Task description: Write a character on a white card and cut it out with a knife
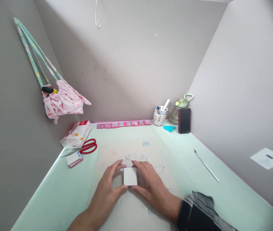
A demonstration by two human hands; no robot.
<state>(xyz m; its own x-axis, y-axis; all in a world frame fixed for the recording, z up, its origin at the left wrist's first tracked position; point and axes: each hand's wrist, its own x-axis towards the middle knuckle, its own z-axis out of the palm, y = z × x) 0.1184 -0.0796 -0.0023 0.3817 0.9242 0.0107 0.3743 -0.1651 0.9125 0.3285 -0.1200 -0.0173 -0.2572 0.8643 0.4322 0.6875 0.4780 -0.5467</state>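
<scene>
The bare forearm (pixel 83 221) behind the left hand (pixel 107 189) and the dark striped sleeve (pixel 199 208) behind the right hand (pixel 151 184) both run off the bottom edge.

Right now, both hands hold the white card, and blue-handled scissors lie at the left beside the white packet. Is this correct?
Not quite: the scissors have red handles, not blue, as the head view shows. The left hand and right hand do hold the white card.
</scene>
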